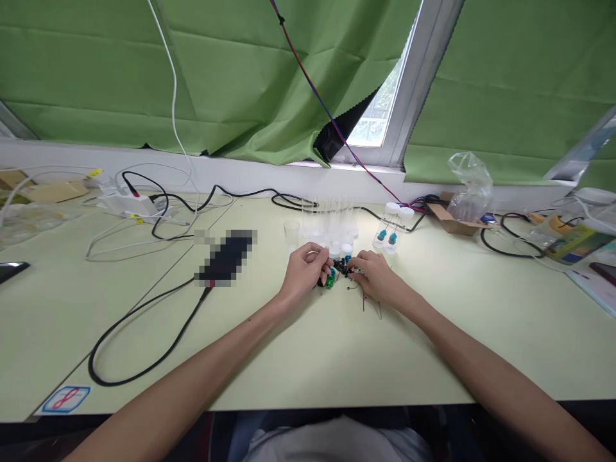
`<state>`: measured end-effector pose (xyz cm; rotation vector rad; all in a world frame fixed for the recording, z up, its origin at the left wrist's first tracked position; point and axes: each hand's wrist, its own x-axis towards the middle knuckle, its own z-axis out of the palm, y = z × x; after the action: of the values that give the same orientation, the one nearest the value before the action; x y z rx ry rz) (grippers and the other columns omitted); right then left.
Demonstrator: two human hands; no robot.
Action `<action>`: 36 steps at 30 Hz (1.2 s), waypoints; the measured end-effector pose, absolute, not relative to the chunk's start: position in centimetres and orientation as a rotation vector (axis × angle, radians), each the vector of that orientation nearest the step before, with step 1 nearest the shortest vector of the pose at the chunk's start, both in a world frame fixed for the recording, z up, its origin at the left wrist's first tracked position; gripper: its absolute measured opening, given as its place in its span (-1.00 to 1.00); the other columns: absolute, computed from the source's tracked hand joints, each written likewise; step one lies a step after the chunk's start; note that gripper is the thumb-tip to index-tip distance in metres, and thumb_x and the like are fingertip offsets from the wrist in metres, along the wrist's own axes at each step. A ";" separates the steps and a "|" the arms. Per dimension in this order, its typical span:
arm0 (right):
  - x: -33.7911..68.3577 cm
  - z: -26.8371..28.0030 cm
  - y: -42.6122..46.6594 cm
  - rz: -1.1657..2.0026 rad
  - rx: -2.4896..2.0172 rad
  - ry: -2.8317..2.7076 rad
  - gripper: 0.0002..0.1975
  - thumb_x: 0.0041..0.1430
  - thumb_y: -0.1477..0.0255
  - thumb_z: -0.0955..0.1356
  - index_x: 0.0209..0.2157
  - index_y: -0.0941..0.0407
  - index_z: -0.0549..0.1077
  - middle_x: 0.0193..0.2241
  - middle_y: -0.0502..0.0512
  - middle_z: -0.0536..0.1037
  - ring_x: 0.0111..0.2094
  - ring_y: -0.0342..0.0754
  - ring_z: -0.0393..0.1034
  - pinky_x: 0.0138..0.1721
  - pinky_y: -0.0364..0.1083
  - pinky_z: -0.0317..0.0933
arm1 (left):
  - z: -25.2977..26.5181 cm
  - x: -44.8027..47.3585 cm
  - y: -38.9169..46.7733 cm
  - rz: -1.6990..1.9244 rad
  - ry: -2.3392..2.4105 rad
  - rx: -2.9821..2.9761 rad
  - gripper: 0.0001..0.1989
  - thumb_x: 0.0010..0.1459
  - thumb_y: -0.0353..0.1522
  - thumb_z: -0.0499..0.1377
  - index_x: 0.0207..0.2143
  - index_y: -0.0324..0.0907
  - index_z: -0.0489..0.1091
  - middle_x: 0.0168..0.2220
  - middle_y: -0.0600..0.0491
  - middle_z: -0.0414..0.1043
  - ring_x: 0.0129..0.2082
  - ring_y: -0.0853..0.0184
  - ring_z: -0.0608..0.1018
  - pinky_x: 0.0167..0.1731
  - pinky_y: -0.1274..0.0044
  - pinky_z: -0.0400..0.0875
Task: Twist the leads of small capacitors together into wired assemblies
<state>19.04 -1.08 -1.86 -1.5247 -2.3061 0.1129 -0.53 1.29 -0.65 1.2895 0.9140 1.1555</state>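
Observation:
A small pile of black parts, with blue and green pieces among them, lies on the table between my hands. My left hand is closed at the pile's left side, thumb and fingers pinched together; what they hold is too small to make out. A green piece sits just below its fingertips. My right hand reaches into the pile from the right with bent fingers, closed on something hidden. Thin wire-like pieces lie below it. Behind the hands stand several clear tubes and a white cap.
Two clear tubes with white caps and blue parts inside stand behind my right hand. An open cardboard box holds a plastic bag. A blurred-out dark device with a looped black cable lies left. A power strip stands farther back.

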 end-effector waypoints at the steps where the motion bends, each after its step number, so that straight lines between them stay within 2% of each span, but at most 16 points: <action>1: 19.1 -1.9 -1.0 0.117 -1.524 -2.305 -0.87 0.28 0.54 0.32 -0.18 0.12 0.48 -0.24 0.20 0.46 -0.14 0.10 0.34 -0.06 0.08 0.15 | -0.6 -0.5 1.3 1.158 0.905 1.272 -0.72 0.11 -0.19 0.29 -0.43 -0.19 0.34 -0.49 0.03 0.46 -0.63 0.44 0.42 -0.62 0.57 0.30; 16: 19.0 -1.6 -1.3 0.112 -1.465 -2.320 -0.85 0.34 0.38 0.28 -0.24 0.13 0.46 -0.26 0.18 0.41 -0.18 0.07 0.31 -0.08 0.06 0.16 | 0.4 -0.2 0.9 1.155 0.901 1.010 -0.81 0.12 -0.38 0.26 -0.48 -0.22 0.31 -0.51 0.01 0.44 -0.61 0.44 0.44 -0.60 0.58 0.34; 36: 18.6 -1.1 -1.6 0.172 -1.225 -2.052 -0.88 0.37 0.38 0.23 -0.24 0.09 0.34 -0.29 0.12 0.36 -0.27 0.00 0.33 -0.19 -0.03 0.24 | -0.1 -0.2 1.2 1.238 0.848 0.909 -0.81 0.06 -0.35 0.28 -0.48 -0.22 0.32 -0.51 0.04 0.41 -0.60 0.46 0.40 -0.61 0.58 0.32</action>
<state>18.64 -1.60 -1.06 -1.2254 -2.0522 0.1723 -0.22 1.17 -0.15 0.9088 0.8483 1.2377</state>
